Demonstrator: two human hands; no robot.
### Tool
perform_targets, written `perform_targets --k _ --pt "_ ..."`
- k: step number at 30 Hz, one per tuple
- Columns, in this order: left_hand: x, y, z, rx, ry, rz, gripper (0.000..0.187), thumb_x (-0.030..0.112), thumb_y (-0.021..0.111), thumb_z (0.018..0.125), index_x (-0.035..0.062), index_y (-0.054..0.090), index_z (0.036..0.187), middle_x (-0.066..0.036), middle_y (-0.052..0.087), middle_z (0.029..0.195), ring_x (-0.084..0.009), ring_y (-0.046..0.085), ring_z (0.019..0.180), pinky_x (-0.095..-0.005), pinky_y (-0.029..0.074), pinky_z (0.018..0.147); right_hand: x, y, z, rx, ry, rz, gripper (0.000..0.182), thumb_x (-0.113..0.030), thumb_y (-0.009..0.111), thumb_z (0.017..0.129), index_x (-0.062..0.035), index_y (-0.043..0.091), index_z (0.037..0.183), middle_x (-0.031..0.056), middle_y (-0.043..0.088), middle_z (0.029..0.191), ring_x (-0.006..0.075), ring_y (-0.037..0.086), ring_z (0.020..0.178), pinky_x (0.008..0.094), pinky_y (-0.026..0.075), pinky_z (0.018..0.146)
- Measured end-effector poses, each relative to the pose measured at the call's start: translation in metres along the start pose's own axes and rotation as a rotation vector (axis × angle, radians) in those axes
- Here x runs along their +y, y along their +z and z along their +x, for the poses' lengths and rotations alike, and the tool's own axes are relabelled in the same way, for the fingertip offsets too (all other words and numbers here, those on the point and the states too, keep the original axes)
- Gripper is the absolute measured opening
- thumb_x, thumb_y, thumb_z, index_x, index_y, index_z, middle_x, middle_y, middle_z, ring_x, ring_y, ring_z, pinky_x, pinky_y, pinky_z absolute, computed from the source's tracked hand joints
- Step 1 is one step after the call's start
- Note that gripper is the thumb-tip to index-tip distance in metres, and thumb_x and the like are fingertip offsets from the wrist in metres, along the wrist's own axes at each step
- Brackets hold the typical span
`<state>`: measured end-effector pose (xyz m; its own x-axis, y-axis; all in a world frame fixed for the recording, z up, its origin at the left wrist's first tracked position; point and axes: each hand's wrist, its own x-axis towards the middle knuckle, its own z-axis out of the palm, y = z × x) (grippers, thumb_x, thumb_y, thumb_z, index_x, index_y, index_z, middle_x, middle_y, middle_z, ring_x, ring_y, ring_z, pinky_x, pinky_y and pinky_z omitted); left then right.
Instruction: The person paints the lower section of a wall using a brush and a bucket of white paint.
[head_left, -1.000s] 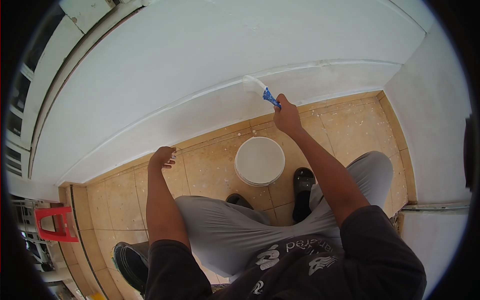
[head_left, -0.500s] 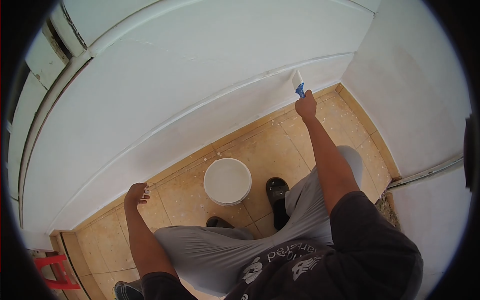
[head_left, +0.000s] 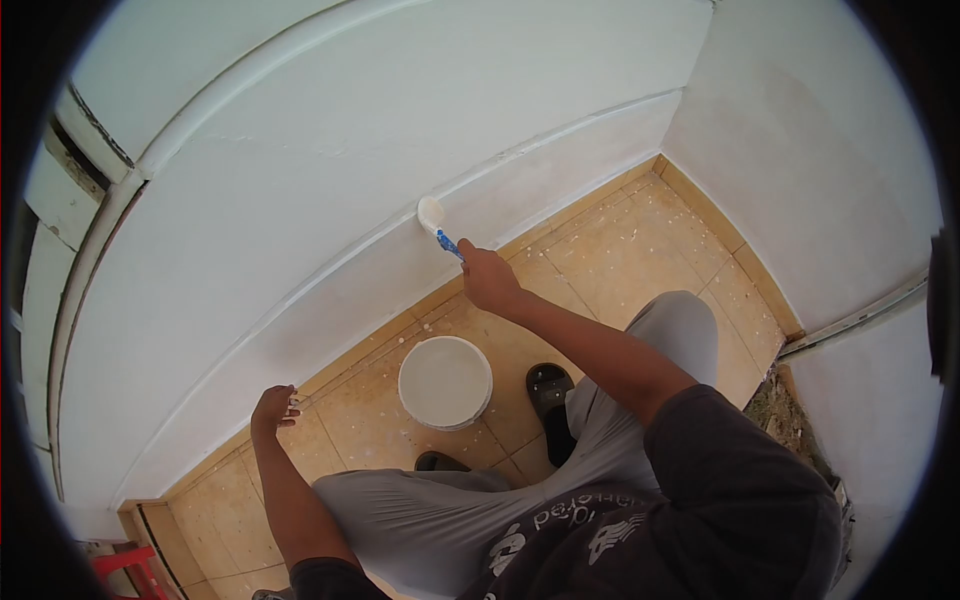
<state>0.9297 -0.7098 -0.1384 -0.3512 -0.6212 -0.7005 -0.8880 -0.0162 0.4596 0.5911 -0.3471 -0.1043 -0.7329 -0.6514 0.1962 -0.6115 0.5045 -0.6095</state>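
Observation:
My right hand [head_left: 490, 279] grips a paintbrush [head_left: 447, 242] by its blue, white-smeared handle. The brush's white-coated head is at the narrow raised ledge [head_left: 345, 262] along the lower white wall [head_left: 300, 180]; whether the bristles press on it is hard to tell. My left hand [head_left: 273, 409] is beside the wall's foot, with loosely bent fingers slightly apart and white marks on them. Nothing shows in its grasp. Between my hands, a round white bucket [head_left: 487, 408] stands on the floor with pale liquid, seemingly paint, inside.
Tan floor tiles [head_left: 640, 250] with white spatters meet a tan skirting [head_left: 590, 203]. Another white wall [head_left: 800, 170] rises on the right. A red plastic stool [head_left: 128, 562] is at lower left. My sandalled foot [head_left: 548, 390] is right of the bucket.
My right hand has swept the paintbrush left along the wall from near the right corner to above the bucket. The view has shifted slightly; my left hand keeps its pose.

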Motion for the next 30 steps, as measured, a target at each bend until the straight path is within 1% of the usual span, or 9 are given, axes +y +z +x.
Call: perform_targets --k 5,6,9,11,13,17,23,27,30 --pt "0.011 0.003 -0.013 0.013 0.018 0.015 0.033 0.037 0.047 0.095 0.0117 0.057 0.114 -0.004 0.058 0.094 -0.0188 0.062 0.077 -0.0368 0.052 0.067 -0.025 0.014 -0.01 -0.167 -0.181 0.122 0.014 -0.007 0.051 0.089 -0.0038 0.045 0.101 0.0216 0.06 0.076 0.0438 0.06 0.078 0.0535 0.044 0.069" --pt "0.008 0.002 -0.01 0.004 0.016 0.006 0.034 0.037 0.048 0.095 0.0116 0.057 0.115 -0.006 0.059 0.098 -0.0196 0.063 0.078 -0.0359 0.052 0.065 -0.031 0.01 -0.01 -0.213 -0.212 0.151 0.013 -0.007 0.051 0.089 -0.0041 0.045 0.101 0.0213 0.06 0.076 0.0435 0.06 0.077 0.0533 0.044 0.068" --pt "0.005 -0.002 -0.007 -0.012 0.018 -0.002 0.034 0.036 0.049 0.094 0.0112 0.057 0.116 -0.007 0.059 0.102 -0.0207 0.064 0.079 -0.0351 0.052 0.064 -0.033 -0.002 -0.001 -0.223 -0.146 0.201 0.012 -0.008 0.052 0.089 -0.0057 0.047 0.1 0.0208 0.06 0.075 0.043 0.06 0.077 0.0521 0.044 0.067" --pt "0.001 -0.002 -0.008 -0.015 0.006 -0.003 0.034 0.036 0.05 0.094 0.011 0.058 0.115 -0.006 0.058 0.101 -0.0205 0.064 0.079 -0.0352 0.052 0.063 -0.01 -0.011 0.014 -0.088 -0.007 0.204 0.012 -0.008 0.054 0.088 -0.0067 0.049 0.099 0.0207 0.061 0.075 0.0425 0.06 0.077 0.0502 0.044 0.065" --pt "-0.001 -0.004 -0.012 -0.001 -0.001 -0.008 0.034 0.036 0.05 0.093 0.0107 0.058 0.115 -0.006 0.058 0.1 -0.0196 0.064 0.078 -0.0354 0.052 0.063 0.017 -0.036 0.025 -0.028 0.034 0.152 0.012 -0.01 0.058 0.086 -0.0066 0.053 0.096 0.018 0.064 0.082 0.0394 0.062 0.081 0.05 0.047 0.068" --pt "-0.002 -0.002 -0.016 0.009 -0.001 -0.009 0.034 0.035 0.05 0.093 0.0106 0.058 0.115 -0.006 0.058 0.1 -0.0194 0.064 0.078 -0.0356 0.052 0.064 0.064 -0.068 0.042 0.128 0.142 0.144 0.012 -0.012 0.061 0.084 -0.0063 0.058 0.093 0.0177 0.064 0.085 0.0376 0.063 0.083 0.0467 0.049 0.071" --pt "0.004 -0.001 -0.017 0.016 0.039 -0.004 0.033 0.036 0.05 0.094 0.0114 0.059 0.114 -0.006 0.059 0.1 -0.0194 0.063 0.078 -0.0359 0.052 0.066 0.115 -0.109 0.051 0.378 0.371 -0.032 0.013 -0.012 0.06 0.082 -0.0061 0.057 0.093 0.0183 0.066 0.091 0.0389 0.063 0.091 0.048 0.05 0.076" --pt "0.007 -0.001 -0.022 0.011 0.053 -0.006 0.035 0.037 0.049 0.094 0.0105 0.057 0.114 -0.005 0.059 0.096 -0.0195 0.062 0.079 -0.0366 0.052 0.069 0.126 -0.128 0.052 0.465 0.491 -0.105 0.012 -0.01 0.058 0.081 -0.0055 0.057 0.092 0.0199 0.066 0.091 0.0405 0.064 0.091 0.049 0.05 0.077" --pt "0.01 0.0 -0.023 0.022 0.044 -0.01 0.034 0.037 0.05 0.094 0.0105 0.058 0.114 -0.005 0.059 0.097 -0.0196 0.063 0.079 -0.0368 0.052 0.068 0.114 -0.13 0.047 0.515 0.559 -0.111 0.018 -0.009 0.056 0.082 -0.005 0.052 0.098 0.0244 0.065 0.09 0.0436 0.063 0.09 0.0506 0.05 0.076"
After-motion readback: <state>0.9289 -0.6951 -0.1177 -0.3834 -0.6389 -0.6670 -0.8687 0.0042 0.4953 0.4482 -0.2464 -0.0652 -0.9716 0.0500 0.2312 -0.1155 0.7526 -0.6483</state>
